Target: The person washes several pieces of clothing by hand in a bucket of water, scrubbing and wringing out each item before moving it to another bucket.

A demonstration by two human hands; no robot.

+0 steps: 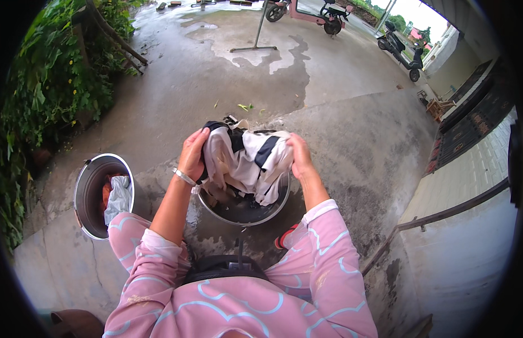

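Note:
A white and black garment (pixel 230 152) is stretched between my two hands above a round metal basin (pixel 247 216). My left hand (pixel 192 153) grips its dark left edge, and a bracelet circles that wrist. At the garment's right edge, my right hand (pixel 299 156) is closed on the white cloth. The lower folds hang down into the basin, where dark, wet-looking contents show only in part. Which piece of clothing it is I cannot make out.
Left of me stands a metal bucket (pixel 83 194) with grey and orange-red cloth (pixel 119 197) inside. Leafy plants (pixel 53 84) line the left side. A metal stand (pixel 256 48) and scooters (pixel 397 48) are farther off on the wet concrete. A wall with a rail (pixel 458 208) runs along the right.

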